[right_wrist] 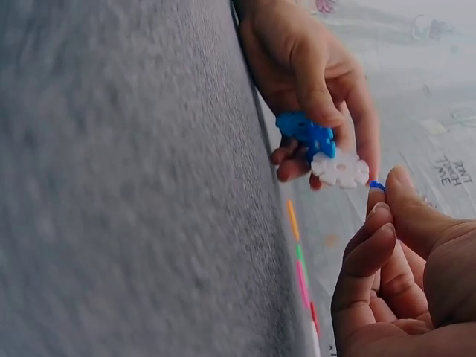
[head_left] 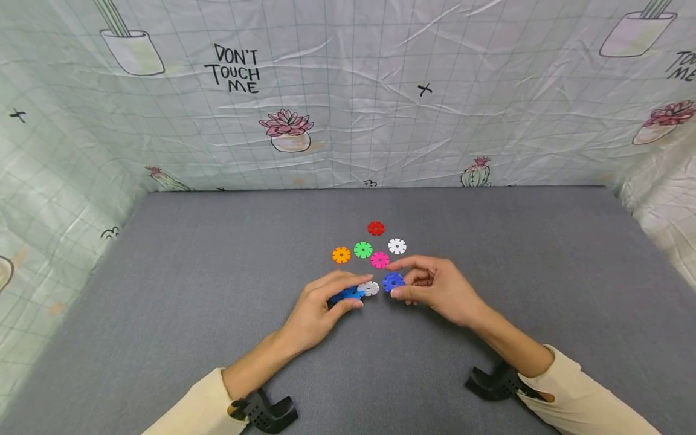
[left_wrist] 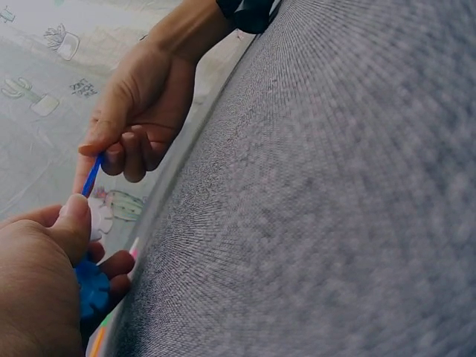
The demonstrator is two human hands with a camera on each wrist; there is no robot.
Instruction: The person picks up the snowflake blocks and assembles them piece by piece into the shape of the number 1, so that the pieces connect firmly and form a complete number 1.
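Observation:
My left hand (head_left: 321, 302) grips a joined piece of notched plastic discs: blue discs (head_left: 350, 293) with a white disc (head_left: 371, 289) at the right end. In the right wrist view the white disc (right_wrist: 341, 169) sits against the blue ones (right_wrist: 306, 132), partly covered by fingers. Just to the right, my right hand (head_left: 440, 290) pinches a single darker blue disc (head_left: 393, 281) between thumb and fingers. That disc is seen edge-on in the left wrist view (left_wrist: 91, 175). A small gap shows between it and the white disc in the head view.
Beyond the hands, loose discs lie on the grey table (head_left: 217, 254): orange (head_left: 341, 255), green (head_left: 363, 249), pink (head_left: 380, 260), white (head_left: 397, 246) and red (head_left: 376, 228). A printed cloth (head_left: 348, 90) hangs behind the table.

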